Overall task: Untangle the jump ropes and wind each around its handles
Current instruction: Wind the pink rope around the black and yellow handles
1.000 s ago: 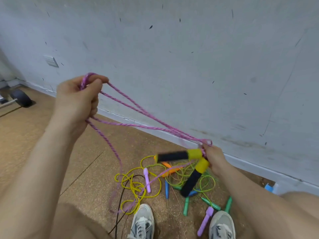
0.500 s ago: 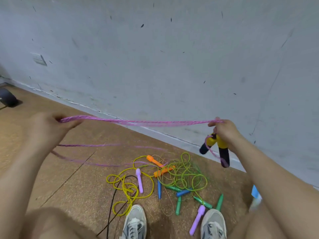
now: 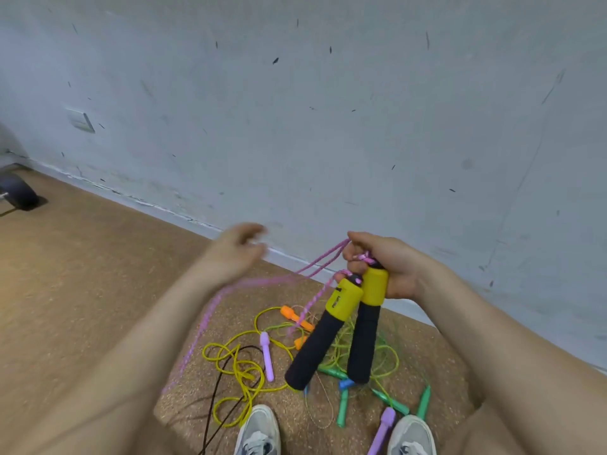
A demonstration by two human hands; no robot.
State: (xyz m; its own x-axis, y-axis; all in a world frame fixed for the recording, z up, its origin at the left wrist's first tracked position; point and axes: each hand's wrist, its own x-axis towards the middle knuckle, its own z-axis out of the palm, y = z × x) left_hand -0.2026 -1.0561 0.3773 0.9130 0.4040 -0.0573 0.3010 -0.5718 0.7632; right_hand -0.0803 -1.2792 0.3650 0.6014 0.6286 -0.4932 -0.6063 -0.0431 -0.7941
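My right hand (image 3: 384,264) grips the tops of two yellow-and-black handles (image 3: 345,326), which hang side by side, black ends down. A pink braided rope (image 3: 315,270) runs from that fist leftward and droops in a blurred loop toward the floor. My left hand (image 3: 235,254) hovers a little to the left of the right hand, blurred, fingers apart; I cannot see rope pinched in it. Below lies a tangle of yellow rope (image 3: 243,372) and green rope (image 3: 387,362) with orange handles (image 3: 295,318), lilac handles (image 3: 266,359) and green handles (image 3: 341,407).
A grey wall (image 3: 328,126) rises straight ahead over the cork-brown floor (image 3: 82,274). A dark wheel (image 3: 18,193) sits at the far left. My two grey shoes (image 3: 258,431) stand at the bottom edge, and a thin black cord (image 3: 216,395) crosses the yellow rope.
My left hand swung in from the far left toward the right hand and let the pink strands go slack. The right hand lowered, and both handles now hang together.
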